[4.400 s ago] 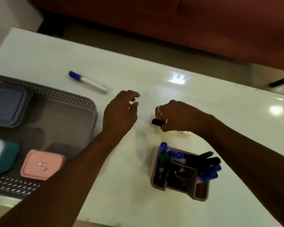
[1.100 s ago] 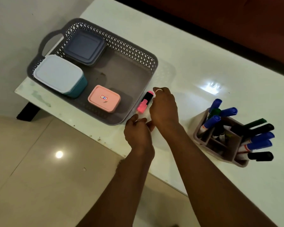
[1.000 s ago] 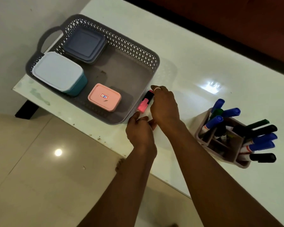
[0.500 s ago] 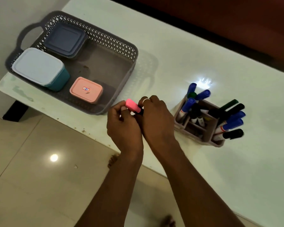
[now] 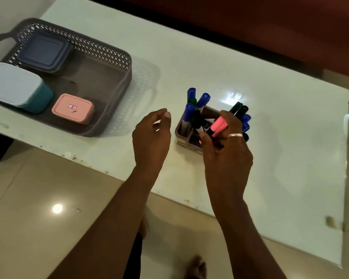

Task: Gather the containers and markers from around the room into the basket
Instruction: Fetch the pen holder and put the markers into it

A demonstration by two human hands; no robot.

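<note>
My right hand grips a pink highlighter and holds it over the grey marker holder, which is packed with several blue, green and black markers. My left hand hovers just left of the holder, fingers curled apart and empty. The grey perforated basket stands at the table's left end. Inside it are a dark blue lidded container, a teal container with a white lid and a small pink container.
The white glossy table has its near edge running diagonally below my hands, with tiled floor beneath. A dark red sofa lies beyond the far edge.
Both hands held the pink highlighter near the basket; now my left hand has let go. My right hand has carried it to the right, over the marker holder.
</note>
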